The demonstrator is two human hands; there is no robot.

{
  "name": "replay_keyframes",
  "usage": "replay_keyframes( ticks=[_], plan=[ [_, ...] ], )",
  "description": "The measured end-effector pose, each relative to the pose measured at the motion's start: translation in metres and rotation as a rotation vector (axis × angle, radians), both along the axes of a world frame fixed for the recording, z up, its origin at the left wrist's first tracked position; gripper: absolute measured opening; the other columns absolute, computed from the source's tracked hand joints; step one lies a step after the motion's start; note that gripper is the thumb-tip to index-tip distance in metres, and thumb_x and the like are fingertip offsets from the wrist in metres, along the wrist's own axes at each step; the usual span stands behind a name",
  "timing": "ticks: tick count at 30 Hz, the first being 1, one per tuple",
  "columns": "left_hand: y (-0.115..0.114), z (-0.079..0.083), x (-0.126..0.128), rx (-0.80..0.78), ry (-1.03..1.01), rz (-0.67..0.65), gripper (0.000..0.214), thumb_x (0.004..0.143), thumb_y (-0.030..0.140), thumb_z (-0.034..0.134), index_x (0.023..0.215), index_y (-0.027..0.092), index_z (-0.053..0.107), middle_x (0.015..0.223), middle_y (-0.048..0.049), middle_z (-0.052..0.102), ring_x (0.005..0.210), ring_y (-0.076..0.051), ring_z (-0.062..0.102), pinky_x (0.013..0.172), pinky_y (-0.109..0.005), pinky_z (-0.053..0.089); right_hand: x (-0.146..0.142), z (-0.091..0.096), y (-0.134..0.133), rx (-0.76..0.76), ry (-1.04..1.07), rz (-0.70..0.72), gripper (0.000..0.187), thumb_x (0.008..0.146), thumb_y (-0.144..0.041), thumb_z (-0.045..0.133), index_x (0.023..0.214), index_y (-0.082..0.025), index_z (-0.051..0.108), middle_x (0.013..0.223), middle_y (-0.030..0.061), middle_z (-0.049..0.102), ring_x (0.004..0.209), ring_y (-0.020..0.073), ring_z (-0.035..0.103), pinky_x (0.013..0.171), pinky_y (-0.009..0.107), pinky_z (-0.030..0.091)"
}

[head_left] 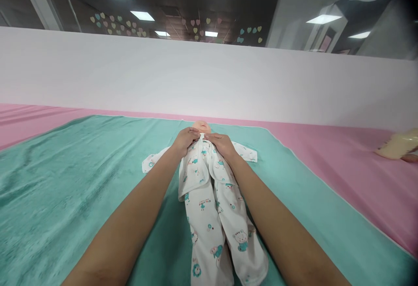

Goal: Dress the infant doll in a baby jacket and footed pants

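Note:
A baby doll (pixel 202 126) lies on its back, its head away from me. It wears a white printed baby jacket (pixel 196 173) and matching trousers (pixel 209 233), with the sleeves spread out to both sides. Just below the doll's chin, my left hand (pixel 187 141) has its fingers closed at the left side of the jacket's collar. On the other side of the neck, my right hand (pixel 222 143) pinches the collar's right edge. The jacket's front panels part lower down. Small details between my fingertips are hidden.
Under the doll is a green blanket (pixel 98 190), laid over a pink sheet (pixel 342 164). A white panel (pixel 196 81) runs along the back, with windows and heart stickers above. At the far right edge lies a shiny beige object (pixel 398 144), partly cut off.

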State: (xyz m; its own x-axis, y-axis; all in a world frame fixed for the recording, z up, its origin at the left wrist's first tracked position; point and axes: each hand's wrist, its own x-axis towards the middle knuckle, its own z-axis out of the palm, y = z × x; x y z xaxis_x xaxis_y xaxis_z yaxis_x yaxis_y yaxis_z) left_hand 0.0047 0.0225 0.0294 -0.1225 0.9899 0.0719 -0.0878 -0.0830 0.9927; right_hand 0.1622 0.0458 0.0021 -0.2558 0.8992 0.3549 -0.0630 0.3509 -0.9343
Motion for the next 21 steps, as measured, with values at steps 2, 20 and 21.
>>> replay_keyframes(
  ticks=[2, 20, 21],
  plan=[
    [-0.001, 0.000, 0.001, 0.011, -0.008, 0.008, 0.024, 0.055, 0.015, 0.067, 0.077, 0.016, 0.057, 0.052, 0.0039, 0.052, 0.048, -0.008, 0.044, 0.049, -0.021, 0.034, 0.000, 0.001, -0.001, 0.021, -0.021, -0.004, 0.028, 0.066, -0.042, 0.068, 0.083, -0.020, 0.075, 0.098, 0.0054, 0.071, 0.100, 0.0239, 0.061, 0.092, 0.037, 0.043],
    [0.007, -0.009, -0.001, 0.210, 0.473, 0.018, 0.024, 0.071, 0.024, 0.054, 0.087, 0.018, 0.070, 0.085, -0.0043, 0.070, 0.081, -0.019, 0.060, 0.075, -0.029, 0.044, 0.001, 0.003, -0.006, 0.043, -0.079, -0.023, 0.025, 0.069, -0.042, 0.064, 0.082, -0.022, 0.074, 0.099, 0.0025, 0.071, 0.103, 0.0219, 0.060, 0.094, 0.034, 0.041],
    [0.007, -0.010, -0.001, 0.209, 0.468, 0.003, 0.024, 0.072, 0.023, 0.053, 0.087, 0.018, 0.070, 0.085, -0.0040, 0.070, 0.082, -0.019, 0.060, 0.076, -0.029, 0.043, 0.001, 0.004, -0.006, 0.057, -0.097, -0.031, 0.025, 0.070, -0.041, 0.064, 0.082, -0.022, 0.074, 0.100, 0.0019, 0.070, 0.103, 0.0217, 0.059, 0.094, 0.034, 0.040]
  ],
)
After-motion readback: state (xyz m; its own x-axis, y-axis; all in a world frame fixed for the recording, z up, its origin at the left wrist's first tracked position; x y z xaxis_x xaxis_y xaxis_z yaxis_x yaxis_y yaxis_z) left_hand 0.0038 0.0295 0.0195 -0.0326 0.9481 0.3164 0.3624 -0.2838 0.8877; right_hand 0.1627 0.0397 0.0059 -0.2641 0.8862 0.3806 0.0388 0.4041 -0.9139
